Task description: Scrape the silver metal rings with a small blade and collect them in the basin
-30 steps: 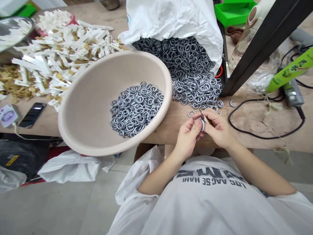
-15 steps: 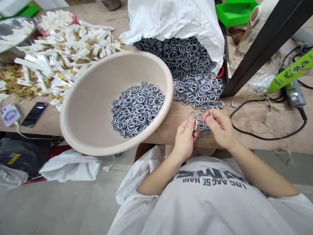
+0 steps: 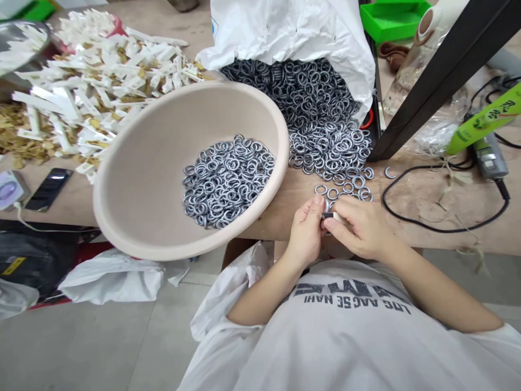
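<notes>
My left hand (image 3: 306, 231) pinches a grey ring (image 3: 326, 205) between thumb and fingers at the table's front edge. My right hand (image 3: 361, 225) is closed on a small black and white piece (image 3: 331, 215), whose dark end touches or nearly touches the left fingers; its kind is unclear. Several loose grey rings (image 3: 347, 188) lie just beyond both hands. To the left stands a large beige basin (image 3: 138, 179), tilted, with a heap of similar rings (image 3: 228, 182) inside. More rings (image 3: 331, 144) spill from a white sack (image 3: 285, 32) behind.
White strips (image 3: 77, 108) and tan scraps are piled at the left, near a phone (image 3: 49, 189). A black post (image 3: 443, 81) rises at the right, beside a cable (image 3: 439, 231) and a green packet (image 3: 484, 119). An open ring (image 3: 389, 173) lies by the cable.
My right hand has come left against my left hand, and the black and white piece now shows in it. More loose rings are visible beyond the hands. The view has shifted slightly.
</notes>
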The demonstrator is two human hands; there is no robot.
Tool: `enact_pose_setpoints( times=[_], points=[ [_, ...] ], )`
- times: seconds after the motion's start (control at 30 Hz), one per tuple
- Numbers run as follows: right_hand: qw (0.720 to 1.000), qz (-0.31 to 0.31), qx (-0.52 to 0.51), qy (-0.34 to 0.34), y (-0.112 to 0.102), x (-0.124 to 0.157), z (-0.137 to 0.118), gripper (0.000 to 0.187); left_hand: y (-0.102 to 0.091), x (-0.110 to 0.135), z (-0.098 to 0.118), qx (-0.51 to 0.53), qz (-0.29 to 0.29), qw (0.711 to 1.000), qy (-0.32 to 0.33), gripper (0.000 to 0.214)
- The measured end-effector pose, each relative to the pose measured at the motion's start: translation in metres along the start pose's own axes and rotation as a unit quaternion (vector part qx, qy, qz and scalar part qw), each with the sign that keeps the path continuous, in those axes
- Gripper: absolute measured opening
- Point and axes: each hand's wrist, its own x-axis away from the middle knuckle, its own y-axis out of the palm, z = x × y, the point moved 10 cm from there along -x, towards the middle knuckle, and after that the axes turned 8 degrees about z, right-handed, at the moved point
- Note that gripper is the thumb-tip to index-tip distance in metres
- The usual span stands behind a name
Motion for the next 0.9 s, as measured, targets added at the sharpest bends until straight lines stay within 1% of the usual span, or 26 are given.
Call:
enact_pose_setpoints(
  times=[0.03, 0.1, 0.13, 0.17, 0.23, 0.3, 0.37, 0.43, 0.5, 0.53, 0.57, 0.6, 0.63, 0.67, 0.7, 0.73, 0.77, 0.8, 0.87, 0.9],
  points=[
    [1.000, 0.007, -0.008, 0.012, -0.002, -0.003, 0.006, 0.039, 0.002, 0.002, 0.000, -0.004, -0.020, 1.000, -0.002, 0.050],
    [0.998, 0.031, -0.003, 0.058, -0.006, -0.011, 0.026, 0.043, 0.005, 0.007, 0.002, -0.015, -0.065, 0.998, 0.000, 0.047],
    [0.995, 0.043, 0.018, 0.085, -0.008, -0.015, 0.037, 0.044, 0.003, 0.009, 0.004, -0.018, -0.079, 0.997, 0.005, 0.045],
    [0.992, 0.044, 0.055, 0.101, -0.007, -0.020, 0.045, 0.043, 0.000, 0.010, 0.007, -0.019, -0.082, 0.996, 0.014, 0.045],
    [0.984, 0.013, 0.150, 0.099, 0.002, -0.031, 0.052, 0.033, -0.016, 0.006, 0.017, -0.021, -0.051, 0.998, 0.038, 0.042],
    [0.970, -0.033, 0.228, 0.081, 0.017, -0.040, 0.052, 0.029, -0.033, 0.000, 0.027, -0.034, -0.011, 0.998, 0.060, 0.039],
    [0.958, -0.067, 0.268, 0.074, 0.030, -0.046, 0.052, 0.024, -0.045, -0.007, 0.033, -0.052, 0.013, 0.996, 0.069, 0.035],
    [0.957, -0.069, 0.269, 0.084, 0.033, -0.050, 0.054, 0.019, -0.054, -0.013, 0.036, -0.059, 0.028, 0.996, 0.065, 0.032],
    [0.971, -0.037, 0.213, 0.104, 0.028, -0.051, 0.056, 0.017, -0.058, -0.018, 0.034, -0.058, 0.039, 0.996, 0.055, 0.028],
    [0.982, -0.019, 0.149, 0.117, 0.025, -0.050, 0.057, 0.019, -0.059, -0.020, 0.031, -0.056, 0.044, 0.996, 0.049, 0.028],
    [0.989, -0.008, 0.061, 0.134, 0.024, -0.047, 0.056, 0.025, -0.059, -0.021, 0.027, -0.054, 0.049, 0.996, 0.043, 0.030],
    [0.987, -0.004, -0.045, 0.154, 0.026, -0.042, 0.055, 0.030, -0.057, -0.022, 0.023, -0.054, 0.052, 0.996, 0.039, 0.031],
    [0.972, -0.006, -0.153, 0.178, 0.029, -0.036, 0.053, 0.035, -0.053, -0.022, 0.019, -0.058, 0.052, 0.996, 0.038, 0.033],
    [0.947, -0.010, -0.249, 0.202, 0.035, -0.029, 0.049, 0.039, -0.047, -0.022, 0.015, -0.066, 0.049, 0.996, 0.043, 0.035],
    [0.919, -0.007, -0.323, 0.224, 0.040, -0.022, 0.045, 0.041, -0.041, -0.021, 0.012, -0.076, 0.042, 0.995, 0.053, 0.037],
    [0.898, 0.008, -0.368, 0.241, 0.042, -0.016, 0.042, 0.043, -0.033, -0.019, 0.010, -0.085, 0.032, 0.993, 0.069, 0.038],
    [0.886, 0.033, -0.390, 0.250, 0.043, -0.011, 0.040, 0.043, -0.025, -0.018, 0.009, -0.091, 0.022, 0.992, 0.085, 0.039],
    [0.883, 0.066, -0.392, 0.251, 0.041, -0.008, 0.039, 0.041, -0.019, -0.016, 0.009, -0.092, 0.016, 0.991, 0.098, 0.039],
    [0.890, 0.144, -0.363, 0.236, 0.030, -0.002, 0.041, 0.034, -0.012, -0.013, 0.007, -0.084, 0.014, 0.991, 0.105, 0.038],
    [0.895, 0.171, -0.344, 0.225, 0.024, 0.000, 0.042, 0.030, -0.011, -0.013, 0.007, -0.076, 0.014, 0.992, 0.099, 0.039]
  ],
)
